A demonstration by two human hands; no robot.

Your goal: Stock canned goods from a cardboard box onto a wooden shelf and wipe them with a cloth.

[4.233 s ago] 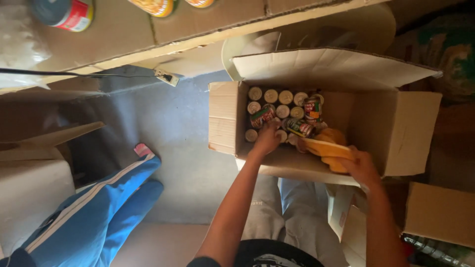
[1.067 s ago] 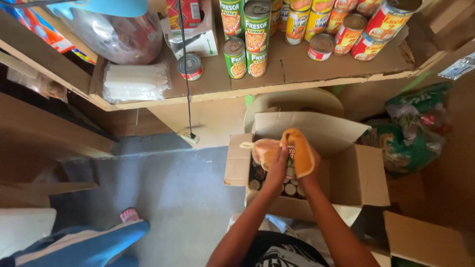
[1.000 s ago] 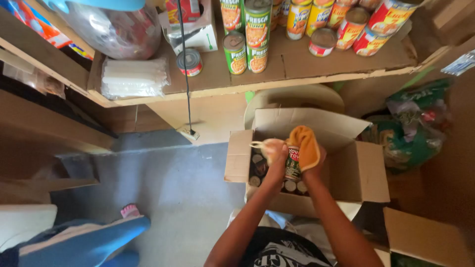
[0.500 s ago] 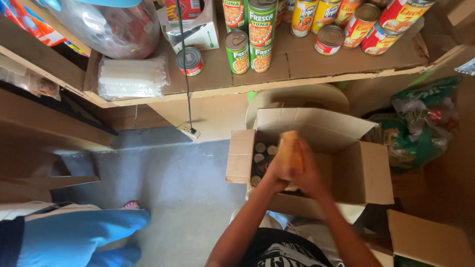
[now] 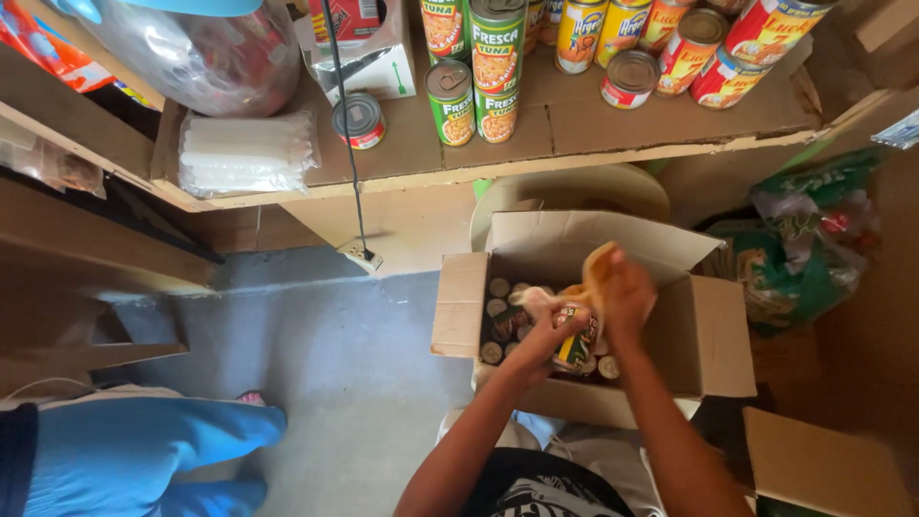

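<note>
Hands [image 5: 593, 316] now apart, can [image 5: 574, 347] above box rim [image 5: 613, 400]

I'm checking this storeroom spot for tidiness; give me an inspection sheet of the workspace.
Surface: grey floor, bare beside the box.
Job's things: open cardboard box of cans; one can held over it, orange cloth against it.
Clutter: shelf of cans, pack of white candles, green bags.
Hands: left hand grips the can; right hand holds the cloth.
Cables: black cord hanging to a socket.
Surroundings: another person's blue-clad leg.
</note>
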